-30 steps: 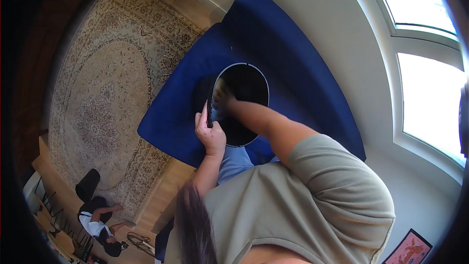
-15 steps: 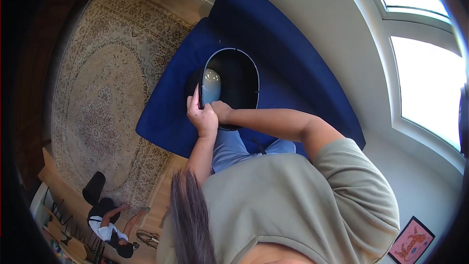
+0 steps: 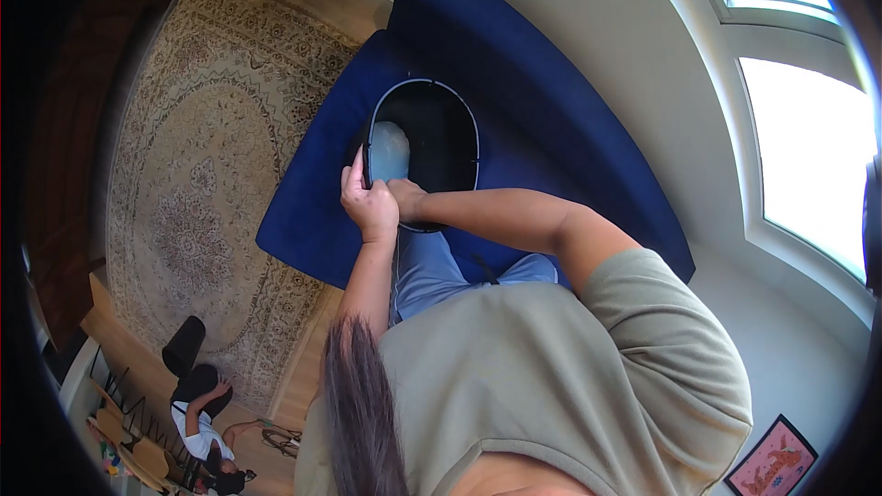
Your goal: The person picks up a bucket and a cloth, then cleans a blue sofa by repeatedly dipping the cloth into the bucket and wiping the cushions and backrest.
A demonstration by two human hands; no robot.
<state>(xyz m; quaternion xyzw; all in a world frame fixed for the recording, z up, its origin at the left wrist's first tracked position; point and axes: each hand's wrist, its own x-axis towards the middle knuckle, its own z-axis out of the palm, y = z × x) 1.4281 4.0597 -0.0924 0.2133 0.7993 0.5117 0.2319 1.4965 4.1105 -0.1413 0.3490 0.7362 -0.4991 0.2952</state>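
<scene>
A black oval bin (image 3: 446, 133) with a pale rim stands tilted in front of me over the blue sofa, its mouth facing me. My left hand (image 3: 370, 209) grips the bin's left side, fingers stretched along the outside and thumb at the rim. My right hand (image 3: 406, 197) reaches across to the near left part of the mouth, close beside the left thumb. Its fingers are curled at the lower end of a pale bluish, smooth sheet-like piece (image 3: 390, 149) inside the bin's left wall. I cannot tell whether they pinch that piece or the rim.
Under and behind the bin is the blue sofa (image 3: 542, 83), against a wall with windows on the right. A patterned rug (image 3: 193, 147) covers the floor at left. At lower left a person (image 3: 207, 427) in a white top is by another black bin (image 3: 184, 346).
The bin and both hands appear slightly higher and further left. The pale piece has lost its bright glints. The other person's arms have shifted, one drawn back.
</scene>
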